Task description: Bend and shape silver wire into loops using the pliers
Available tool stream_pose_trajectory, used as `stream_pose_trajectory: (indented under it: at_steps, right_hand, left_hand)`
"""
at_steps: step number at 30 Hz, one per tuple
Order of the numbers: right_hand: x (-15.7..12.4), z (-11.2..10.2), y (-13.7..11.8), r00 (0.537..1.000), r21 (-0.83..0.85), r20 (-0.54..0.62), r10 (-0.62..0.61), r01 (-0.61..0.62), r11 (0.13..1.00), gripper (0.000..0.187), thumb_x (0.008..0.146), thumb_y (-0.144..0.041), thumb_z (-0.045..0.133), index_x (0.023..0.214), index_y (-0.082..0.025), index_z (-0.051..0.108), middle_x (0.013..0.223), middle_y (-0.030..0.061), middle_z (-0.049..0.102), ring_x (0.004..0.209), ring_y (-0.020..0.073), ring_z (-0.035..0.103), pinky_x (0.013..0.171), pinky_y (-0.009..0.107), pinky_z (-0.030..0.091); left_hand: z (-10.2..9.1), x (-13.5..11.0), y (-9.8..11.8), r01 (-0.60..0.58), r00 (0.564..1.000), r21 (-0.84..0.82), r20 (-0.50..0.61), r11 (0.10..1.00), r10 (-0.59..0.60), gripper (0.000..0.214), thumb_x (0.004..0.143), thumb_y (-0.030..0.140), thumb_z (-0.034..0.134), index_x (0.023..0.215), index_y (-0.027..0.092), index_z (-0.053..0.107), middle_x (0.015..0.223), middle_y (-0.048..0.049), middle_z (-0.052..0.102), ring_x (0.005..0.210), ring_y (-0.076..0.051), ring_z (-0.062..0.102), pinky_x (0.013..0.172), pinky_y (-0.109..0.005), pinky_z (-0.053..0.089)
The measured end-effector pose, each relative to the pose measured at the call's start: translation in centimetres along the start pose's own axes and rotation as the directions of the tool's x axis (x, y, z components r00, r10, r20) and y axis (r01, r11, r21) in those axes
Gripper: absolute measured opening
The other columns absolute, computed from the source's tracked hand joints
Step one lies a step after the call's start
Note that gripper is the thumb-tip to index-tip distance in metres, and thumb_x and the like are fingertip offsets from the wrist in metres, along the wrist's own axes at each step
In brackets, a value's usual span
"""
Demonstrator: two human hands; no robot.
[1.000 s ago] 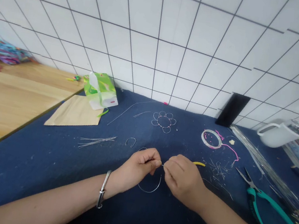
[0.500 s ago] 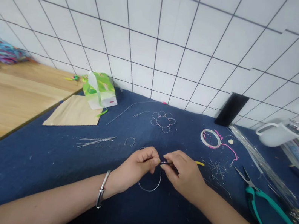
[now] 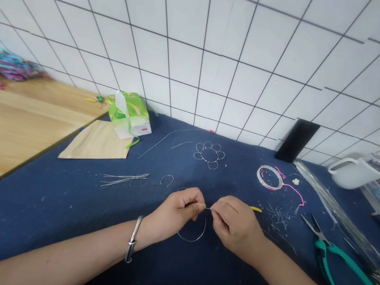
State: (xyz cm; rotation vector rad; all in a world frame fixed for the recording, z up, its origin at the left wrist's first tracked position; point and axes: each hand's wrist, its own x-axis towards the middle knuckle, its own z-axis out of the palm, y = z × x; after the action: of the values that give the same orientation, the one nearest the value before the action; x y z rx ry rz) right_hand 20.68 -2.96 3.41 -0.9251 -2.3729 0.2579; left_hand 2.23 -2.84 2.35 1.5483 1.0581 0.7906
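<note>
My left hand (image 3: 184, 208) is closed, pinching a thin silver wire (image 3: 208, 208) between thumb and forefinger. My right hand (image 3: 236, 223) is closed too, its fingertips on the same wire just across a small gap. Below my left hand, a curved wire loop (image 3: 191, 240) hangs or lies, partly hidden by that hand. A yellow handle-like piece (image 3: 255, 209) shows behind my right hand; whether the hand touches it I cannot tell. Farther back lies a flower-shaped wire frame (image 3: 202, 159) with round petals.
Straight wires (image 3: 124, 180) and a bent wire (image 3: 168, 176) lie left. To the right are wire offcuts (image 3: 278, 217), a round dish (image 3: 259, 174) with pink bits, teal-handled pliers (image 3: 351, 268), a wire bundle (image 3: 333, 200) and a white mug (image 3: 350, 173). A green tissue pack (image 3: 131, 111) stands back left.
The gap between my fingertips has widened slightly, with my right hand a little farther right. The dark piece at my right fingertips no longer shows. The view has shifted slightly.
</note>
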Motion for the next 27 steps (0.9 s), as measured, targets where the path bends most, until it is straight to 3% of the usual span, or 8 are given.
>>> stream_pose_trajectory:
  at_steps: [4, 6, 11, 13, 19, 27]
  right_hand:
    - [0.15, 0.14, -0.28, 0.994, 0.155, 0.035, 0.103, -0.107, 0.982, 0.014, 0.079, -0.008, 0.045, 0.076, -0.016, 0.056, 0.07, 0.0011, 0.054, 0.066, 0.0103, 0.05, 0.061, 0.023, 0.043]
    - [0.05, 0.34, -0.41, 0.99, 0.142, 0.051, 0.134, -0.14, 0.98, 0.015, 0.079, -0.006, 0.044, 0.075, -0.016, 0.055, 0.069, 0.0007, 0.052, 0.064, 0.0101, 0.049, 0.06, 0.023, 0.042]
    - [-0.35, 0.43, -0.16, 0.988, -0.176, 0.121, -0.096, 0.117, 0.977, 0.016, 0.081, -0.009, 0.04, 0.08, -0.013, 0.056, 0.075, 0.0063, 0.054, 0.073, 0.0165, 0.048, 0.069, 0.033, 0.043]
    - [-0.34, 0.19, 0.1, 0.976, -0.211, 0.155, -0.152, 0.183, 0.96, 0.017, 0.082, -0.01, 0.04, 0.081, -0.013, 0.056, 0.074, 0.0062, 0.053, 0.072, 0.0166, 0.048, 0.069, 0.034, 0.043]
    - [-0.01, -0.3, 0.27, 0.988, -0.151, 0.107, -0.115, 0.13, 0.98, 0.014, 0.083, -0.014, 0.042, 0.082, -0.014, 0.056, 0.076, 0.0056, 0.054, 0.074, 0.0162, 0.05, 0.068, 0.032, 0.043]
    - [-0.14, 0.19, 0.01, 0.993, -0.229, 0.081, -0.085, 0.102, 0.968, 0.016, 0.083, -0.016, 0.044, 0.07, -0.016, 0.054, 0.069, 0.0038, 0.052, 0.07, 0.0151, 0.048, 0.066, 0.03, 0.041]
  left_hand:
    - [-0.11, 0.04, 0.01, -0.034, 0.999, 0.058, 0.011, 0.998, 0.034, 0.016, 0.083, 0.019, 0.044, 0.068, 0.016, 0.048, 0.062, 0.0035, 0.046, 0.059, -0.01, 0.041, 0.057, -0.022, 0.033]
    - [-0.05, 0.04, -0.05, -0.04, 0.999, 0.078, 0.009, 0.996, 0.039, 0.016, 0.083, 0.019, 0.044, 0.068, 0.016, 0.048, 0.062, 0.0035, 0.046, 0.059, -0.01, 0.041, 0.057, -0.022, 0.033]
    - [0.25, 0.0, -0.42, -0.016, 1.0, 0.068, -0.008, 0.998, 0.017, 0.017, 0.082, 0.019, 0.043, 0.066, 0.017, 0.046, 0.06, 0.0039, 0.045, 0.058, -0.01, 0.04, 0.056, -0.022, 0.033]
    - [0.3, 0.02, -0.5, -0.004, 1.0, 0.046, -0.006, 0.999, 0.005, 0.016, 0.082, 0.019, 0.043, 0.066, 0.017, 0.045, 0.06, 0.004, 0.045, 0.058, -0.01, 0.04, 0.055, -0.022, 0.033]
    - [0.22, 0.19, -0.36, 0.027, 0.999, 0.004, 0.039, 1.0, -0.027, 0.015, 0.083, 0.023, 0.043, 0.069, 0.017, 0.046, 0.06, 0.0043, 0.046, 0.055, -0.009, 0.038, 0.051, -0.021, 0.031]
    - [0.52, 0.02, -0.32, 0.018, 0.999, 0.026, 0.026, 0.999, -0.019, 0.016, 0.083, 0.024, 0.044, 0.069, 0.017, 0.047, 0.059, 0.0044, 0.047, 0.055, -0.009, 0.039, 0.053, -0.021, 0.031]
